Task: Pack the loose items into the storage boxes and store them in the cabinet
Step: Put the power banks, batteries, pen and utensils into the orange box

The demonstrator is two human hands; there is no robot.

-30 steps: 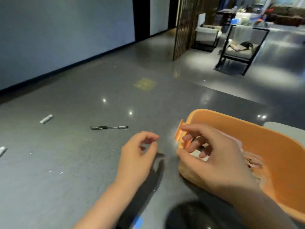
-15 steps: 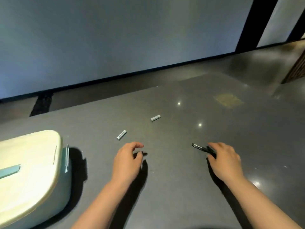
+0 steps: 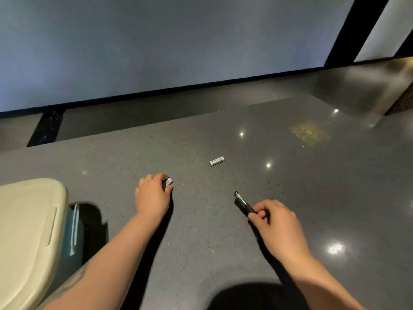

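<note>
Countertop (image 3: 201, 242): dark grey, speckled, glossy; bears all items below.

Storage box (image 3: 26, 238): cream lid shut over a teal body, well left of the left hand's fingers. It came into view half a second ago as the head turned away from the orange bin.

Left hand (image 3: 153, 199): fingers curled over a white battery (image 3: 168, 182), only its end showing at the fingertips. Half a second ago this battery lay untouched beyond them; now it is gripped.

Right hand (image 3: 277, 227): fingertips pinch a black pen (image 3: 242, 203), now raised at its far end rather than flat.

Second battery (image 3: 216, 161): loose, beyond and between both hands' fingers.

Judgement: two items secured together; one remains, none boxed yet.
</note>
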